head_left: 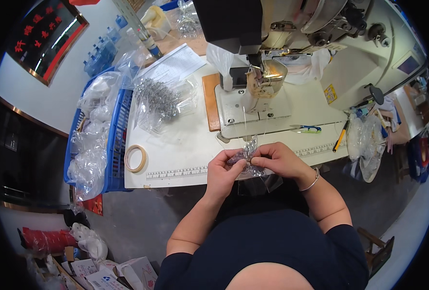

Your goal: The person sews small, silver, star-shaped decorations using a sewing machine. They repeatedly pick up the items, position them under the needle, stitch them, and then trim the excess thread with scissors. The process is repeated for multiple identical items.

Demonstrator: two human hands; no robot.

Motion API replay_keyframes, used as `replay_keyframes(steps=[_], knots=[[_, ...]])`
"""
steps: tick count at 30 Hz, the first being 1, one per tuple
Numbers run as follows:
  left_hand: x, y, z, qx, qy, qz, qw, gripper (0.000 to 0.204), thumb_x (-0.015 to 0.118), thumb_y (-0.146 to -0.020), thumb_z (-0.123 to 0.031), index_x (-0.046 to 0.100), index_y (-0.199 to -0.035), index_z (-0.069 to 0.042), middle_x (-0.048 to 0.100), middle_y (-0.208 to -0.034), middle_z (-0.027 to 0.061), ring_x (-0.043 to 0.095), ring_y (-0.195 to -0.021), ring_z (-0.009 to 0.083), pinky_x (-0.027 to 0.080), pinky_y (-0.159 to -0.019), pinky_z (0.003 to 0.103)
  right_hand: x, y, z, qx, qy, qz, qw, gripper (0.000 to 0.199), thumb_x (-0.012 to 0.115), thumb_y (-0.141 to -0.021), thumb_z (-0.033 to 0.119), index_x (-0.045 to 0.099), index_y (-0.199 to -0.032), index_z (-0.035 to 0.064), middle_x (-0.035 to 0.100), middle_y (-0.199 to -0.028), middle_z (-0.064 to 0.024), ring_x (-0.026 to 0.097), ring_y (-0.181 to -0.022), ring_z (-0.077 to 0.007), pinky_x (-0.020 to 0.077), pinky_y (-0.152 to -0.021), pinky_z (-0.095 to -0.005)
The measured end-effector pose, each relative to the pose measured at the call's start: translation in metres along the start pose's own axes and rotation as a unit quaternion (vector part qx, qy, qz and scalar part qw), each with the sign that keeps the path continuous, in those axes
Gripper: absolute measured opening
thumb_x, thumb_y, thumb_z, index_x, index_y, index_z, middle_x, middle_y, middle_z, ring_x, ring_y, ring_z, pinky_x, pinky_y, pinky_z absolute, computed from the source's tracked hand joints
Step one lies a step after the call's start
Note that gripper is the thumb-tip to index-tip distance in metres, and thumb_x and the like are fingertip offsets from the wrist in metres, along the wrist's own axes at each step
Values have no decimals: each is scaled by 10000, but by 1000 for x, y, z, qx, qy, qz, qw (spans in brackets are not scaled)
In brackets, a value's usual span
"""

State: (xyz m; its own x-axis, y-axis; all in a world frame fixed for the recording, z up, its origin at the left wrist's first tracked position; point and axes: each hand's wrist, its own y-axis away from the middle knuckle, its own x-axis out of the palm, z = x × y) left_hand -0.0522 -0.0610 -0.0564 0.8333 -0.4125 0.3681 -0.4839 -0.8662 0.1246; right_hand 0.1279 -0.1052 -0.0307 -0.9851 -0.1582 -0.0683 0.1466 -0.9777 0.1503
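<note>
At the front edge of the white sewing table, my left hand [222,173] and my right hand [283,160] pinch a small, glittering silver piece [251,144] between thumbs and fingers. See-through plastic hangs below it over the edge. My fingers cover much of the piece, so its exact kind is hidden. Just beyond my hands stands the sewing machine [267,89], a thin thread running down from its head. A heap of similar silver glittering pieces [159,100] lies on see-through plastic at the left of the table.
A roll of tan tape [135,159] lies near the table's front left. Left of the table stands a blue basket [122,130] filled with plastic bags. Thread snips [307,129] and a yellow cutter [340,136] lie on the right, near more plastic bags [365,145].
</note>
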Motion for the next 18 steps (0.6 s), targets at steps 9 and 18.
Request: replay_keyframes(steps=[9, 18], knots=[[-5, -1, 2, -24, 44, 7, 999, 264, 596, -792, 48, 555, -1052, 62, 618, -940, 92, 600, -820, 122, 500, -756, 240, 2, 0, -2, 16, 10, 0, 1000, 168, 604, -860, 149, 628, -819, -12, 577, -681, 13, 475, -629, -47, 399, -581, -210], [-5, 1, 1, -9, 14, 18, 1000, 302, 618, -786, 51, 555, -1082, 57, 620, -941, 85, 589, -842, 110, 483, -764, 229, 7, 0, -4, -1, 56, -37, 998, 141, 631, -826, 125, 627, -817, -15, 596, -672, -18, 500, -618, -62, 420, -573, -224]])
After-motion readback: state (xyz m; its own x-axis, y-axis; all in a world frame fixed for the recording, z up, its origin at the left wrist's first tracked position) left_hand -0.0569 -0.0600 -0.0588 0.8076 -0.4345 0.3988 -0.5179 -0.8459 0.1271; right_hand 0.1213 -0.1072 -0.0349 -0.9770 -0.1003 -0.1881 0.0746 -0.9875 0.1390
